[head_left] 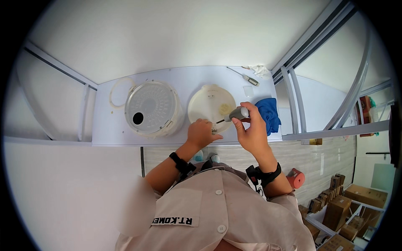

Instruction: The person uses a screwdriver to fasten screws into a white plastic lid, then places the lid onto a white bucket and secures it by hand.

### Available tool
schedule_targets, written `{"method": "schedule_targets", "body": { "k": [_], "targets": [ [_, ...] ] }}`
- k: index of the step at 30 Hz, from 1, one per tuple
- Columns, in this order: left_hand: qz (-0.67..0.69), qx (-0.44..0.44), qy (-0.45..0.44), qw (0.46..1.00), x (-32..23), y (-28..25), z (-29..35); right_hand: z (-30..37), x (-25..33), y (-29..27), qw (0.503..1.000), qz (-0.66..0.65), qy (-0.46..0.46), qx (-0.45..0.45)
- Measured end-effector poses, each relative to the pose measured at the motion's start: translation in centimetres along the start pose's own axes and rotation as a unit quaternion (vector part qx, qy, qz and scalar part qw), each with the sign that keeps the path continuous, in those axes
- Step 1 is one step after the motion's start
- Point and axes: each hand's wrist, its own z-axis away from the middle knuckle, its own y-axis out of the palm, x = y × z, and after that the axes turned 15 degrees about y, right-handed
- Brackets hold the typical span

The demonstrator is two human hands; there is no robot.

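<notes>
One bench [184,79] carries everything I watch from afar. The drum-shaped unit [157,106] stands left, its grey lid on. Right of it, and apart, lies the cream disc [201,109], which I judge part-worked. The left hand [200,133] rests at its near rim; I cannot tell whether it pinches anything. The right hand [253,129] grips a screwdriver [239,113], tip near a small fitting [214,129]; fastening or loosening looks unfinished to me.
</notes>
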Motion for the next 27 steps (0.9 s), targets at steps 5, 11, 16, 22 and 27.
{"method": "schedule_targets", "body": {
  "k": [5, 11, 16, 22, 27],
  "targets": [
    [-0.007, -0.029, 0.026, 0.999, -0.2, 1.0, -0.3, 0.1, -0.1, -0.1, 1.000, 0.023, -0.018, 0.004],
    [0.005, -0.049, 0.053, 0.997, -0.2, 1.3, -1.1, 0.3, -0.4, 0.0, 0.999, 0.033, -0.019, -0.002],
    [0.023, -0.068, 0.084, 0.994, -0.2, 1.4, -1.6, 0.6, -0.9, -0.4, 0.999, 0.040, -0.005, -0.009],
    [0.011, -0.064, 0.091, 0.994, -0.4, 1.3, -2.0, 0.9, -1.3, -0.9, 0.999, 0.032, 0.016, -0.019],
    [0.009, -0.067, 0.103, 0.992, -0.1, 1.9, -2.0, 1.0, -1.6, -0.6, 0.999, 0.019, 0.000, -0.029]
  ]
}}
